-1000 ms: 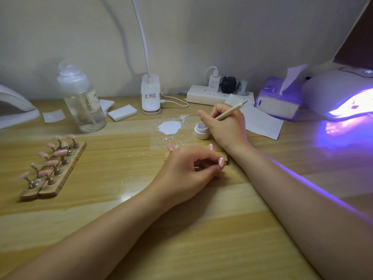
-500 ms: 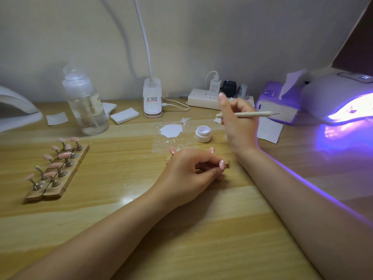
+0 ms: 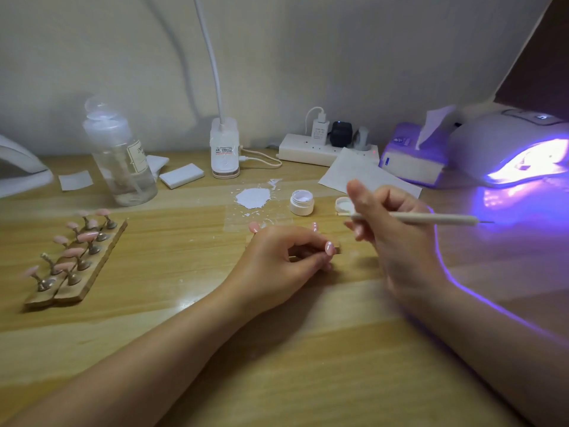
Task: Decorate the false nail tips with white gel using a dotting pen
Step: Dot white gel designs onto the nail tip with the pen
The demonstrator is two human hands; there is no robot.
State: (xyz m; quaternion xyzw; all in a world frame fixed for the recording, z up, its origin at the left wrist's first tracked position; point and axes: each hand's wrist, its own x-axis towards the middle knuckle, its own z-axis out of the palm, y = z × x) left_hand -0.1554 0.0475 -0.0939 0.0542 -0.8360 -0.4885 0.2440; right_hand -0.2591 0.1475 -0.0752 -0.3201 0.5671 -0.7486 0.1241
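My left hand point(image 3: 277, 260) rests on the table with curled fingers holding a small wooden holder point(image 3: 337, 250) of pink false nail tips; one tip point(image 3: 328, 248) shows by my fingertips, another point(image 3: 253, 226) behind the hand. My right hand point(image 3: 391, 229) hovers to the right and grips a slim dotting pen point(image 3: 437, 218) lying sideways, its metal tip pointing right. The open white gel pot point(image 3: 302, 202) stands behind, its lid point(image 3: 344, 204) beside it. A white gel smear point(image 3: 253, 197) lies on the table.
A wooden stand with several pink nail tips point(image 3: 74, 257) sits at left. Behind are a clear pump bottle point(image 3: 121, 155), white block point(image 3: 181, 175), lamp base point(image 3: 224, 152), power strip point(image 3: 326, 149), paper sheet point(image 3: 363, 174), tissue box point(image 3: 412, 155) and a lit purple UV lamp point(image 3: 517, 149).
My right hand lifted from the gel pot and moved right and toward me, turning the pen sideways. The pot's lid now shows. My left hand stayed put.
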